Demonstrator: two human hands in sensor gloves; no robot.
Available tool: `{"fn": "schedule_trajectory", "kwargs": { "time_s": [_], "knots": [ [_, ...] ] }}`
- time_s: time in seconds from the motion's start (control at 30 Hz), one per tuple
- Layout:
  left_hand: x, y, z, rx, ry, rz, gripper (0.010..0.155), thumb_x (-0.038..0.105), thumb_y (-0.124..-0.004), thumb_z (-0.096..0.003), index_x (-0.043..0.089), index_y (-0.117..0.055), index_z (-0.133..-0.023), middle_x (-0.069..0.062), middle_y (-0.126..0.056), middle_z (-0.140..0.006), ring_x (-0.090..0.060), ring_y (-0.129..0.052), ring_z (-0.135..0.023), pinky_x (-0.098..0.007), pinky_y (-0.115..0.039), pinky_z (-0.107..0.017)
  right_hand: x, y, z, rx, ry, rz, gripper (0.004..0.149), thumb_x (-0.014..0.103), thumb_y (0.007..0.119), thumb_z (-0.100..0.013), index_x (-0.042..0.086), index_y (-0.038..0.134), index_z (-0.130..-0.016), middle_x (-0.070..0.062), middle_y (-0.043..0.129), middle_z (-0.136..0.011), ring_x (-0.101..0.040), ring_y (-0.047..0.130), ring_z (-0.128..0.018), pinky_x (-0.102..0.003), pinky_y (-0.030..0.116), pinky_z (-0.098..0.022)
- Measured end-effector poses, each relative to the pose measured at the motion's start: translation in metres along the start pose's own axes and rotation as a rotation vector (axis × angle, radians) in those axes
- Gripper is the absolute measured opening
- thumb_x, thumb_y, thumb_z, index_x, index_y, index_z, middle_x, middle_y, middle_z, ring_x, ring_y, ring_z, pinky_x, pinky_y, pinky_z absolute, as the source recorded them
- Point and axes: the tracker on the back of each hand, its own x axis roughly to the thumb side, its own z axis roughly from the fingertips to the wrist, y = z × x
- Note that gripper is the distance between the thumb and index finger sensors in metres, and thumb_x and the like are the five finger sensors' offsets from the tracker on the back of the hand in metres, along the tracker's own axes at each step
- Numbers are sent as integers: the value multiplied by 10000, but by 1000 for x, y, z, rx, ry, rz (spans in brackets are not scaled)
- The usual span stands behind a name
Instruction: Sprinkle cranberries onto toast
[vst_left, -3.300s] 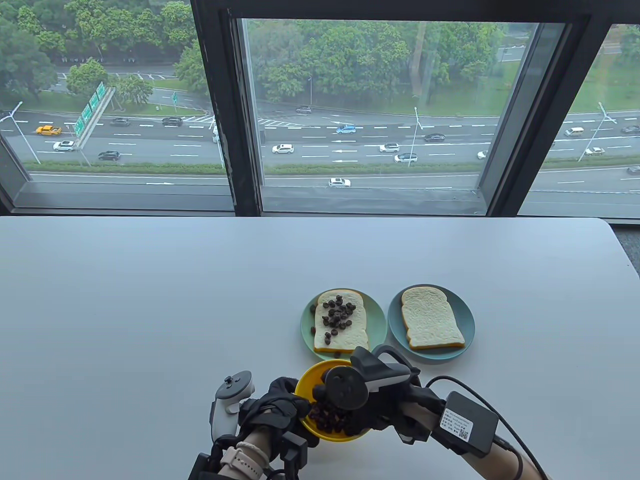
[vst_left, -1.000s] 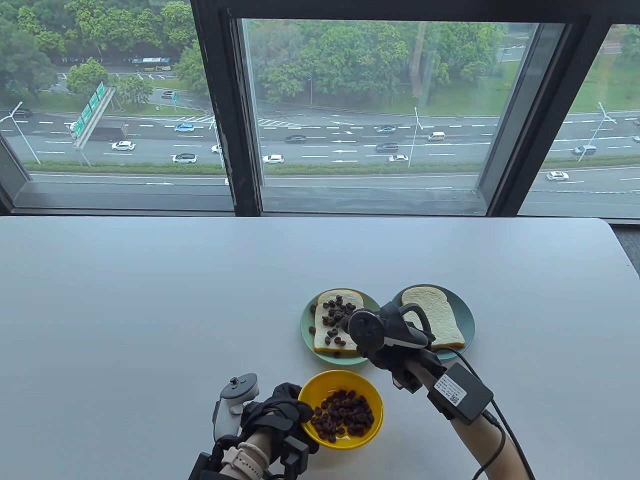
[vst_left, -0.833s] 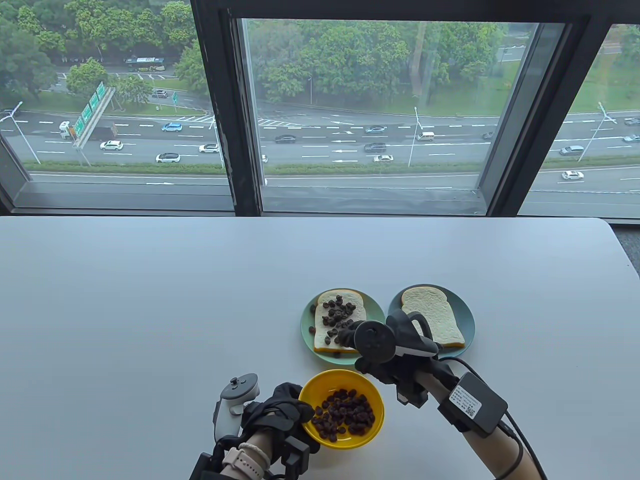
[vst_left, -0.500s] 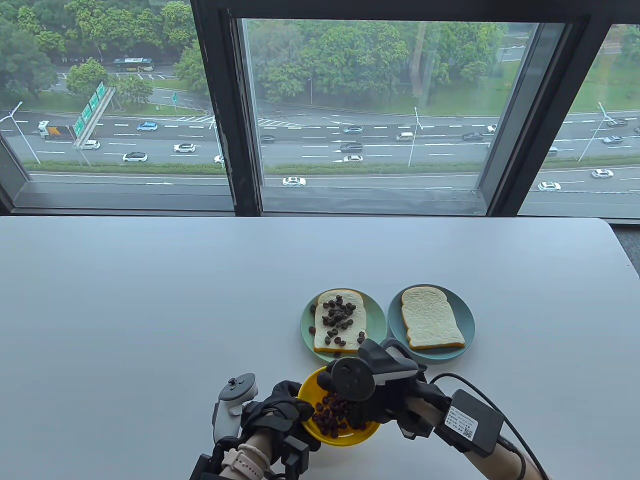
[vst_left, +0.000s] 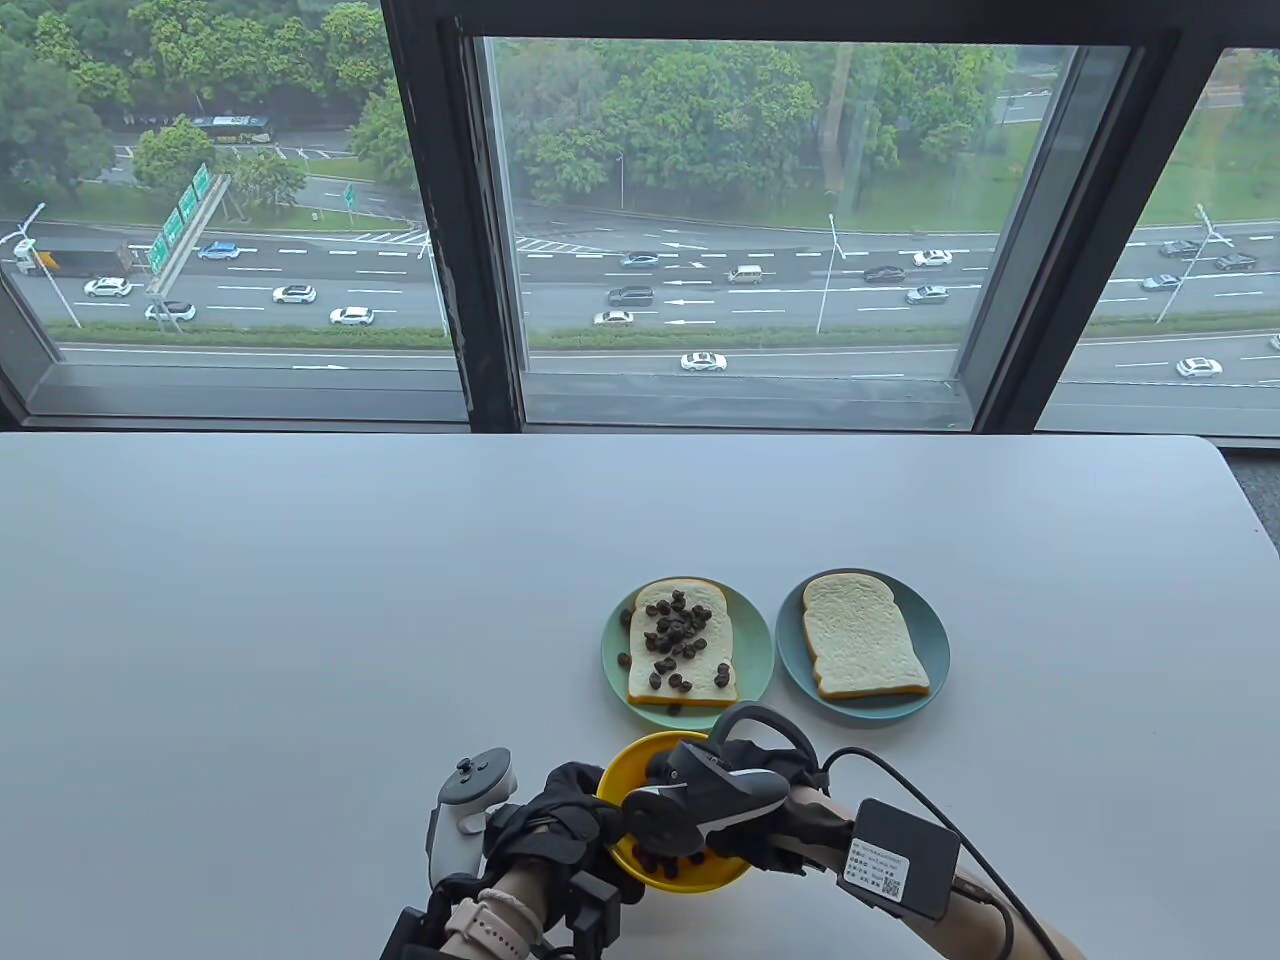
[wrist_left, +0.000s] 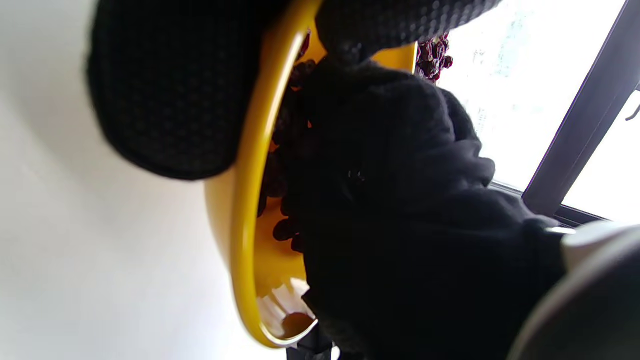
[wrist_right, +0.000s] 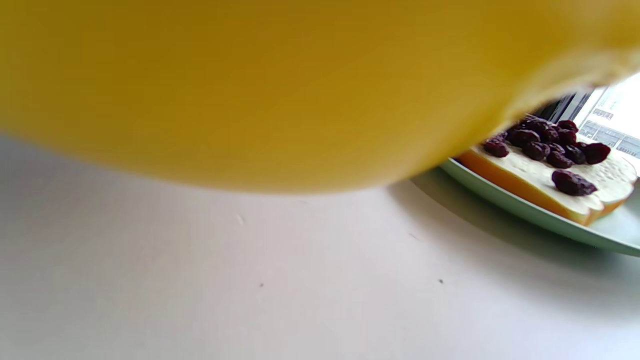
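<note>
Your left hand (vst_left: 560, 815) grips the near-left rim of the yellow bowl (vst_left: 632, 762), thumb inside; your right hand (vst_left: 760, 810) is sunk among the cranberries (vst_left: 668, 866) in it, fingers buried, so I can't tell whether they've clenched yet. Beyond the bowl, the green plate (vst_left: 612, 665) carries the topped toast (vst_left: 650, 690), with the plain toast (vst_left: 860, 645) on the blue plate (vst_left: 935, 640) to its right. Lift loosely and berries may drop short onto the table (vst_left: 300, 600); a few already sit off the bread on the green plate. Snag the rim and you'll tip the bowl
</note>
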Motion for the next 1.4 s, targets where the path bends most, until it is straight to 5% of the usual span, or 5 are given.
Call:
{"fn": "schedule_trajectory", "kwargs": {
  "time_s": [0.2, 0.57, 0.77, 1.0, 1.4],
  "knots": [
    [3, 1, 1, 20, -4, -55, 611, 191, -735, -462, 237, -353, -936, -177, -582, -724, -347, -746, -478, -372, -973, -234, -4, -7, 9, -135, -1, -36, 374, 327, 887, -258, 392, 779, -610, 63, 784, -766, -172, 928, -551, -145, 963, -270],
    [0, -2, -2, -2, 41, -89, 609, 201, -732, -465, 227, -355, -942, -182, -582, -722, -345, -746, -473, -365, -970, -228, -65, -37, 13, -234, 178, -267, 375, 334, 884, -255, 383, 787, -614, 50, 798, -755, -174, 939, -529, -137, 964, -247],
    [2, -4, -3, -17, 38, -100, 611, 203, -733, -463, 232, -355, -942, -182, -585, -720, -345, -748, -471, -364, -970, -225, -116, -12, -30, -179, 418, -332, 365, 333, 877, -270, 383, 781, -618, 50, 789, -762, -176, 931, -537, -139, 960, -254],
    [2, 0, -2, -14, 41, -90, 610, 202, -733, -463, 229, -357, -943, -183, -584, -720, -346, -747, -471, -366, -969, -224, -134, 32, -65, -112, 533, -389, 372, 327, 869, -275, 381, 768, -629, 46, 774, -770, -179, 921, -555, -151, 959, -277],
    [2, 1, -2, -11, 42, -92, 609, 203, -732, -463, 228, -357, -942, -182, -583, -721, -345, -747, -474, -366, -969, -228, -138, 27, -47, -117, 524, -407, 475, 353, 782, -341, 327, 687, -806, -33, 672, -897, -229, 873, -713, -264, 924, -407]
  ]
}}
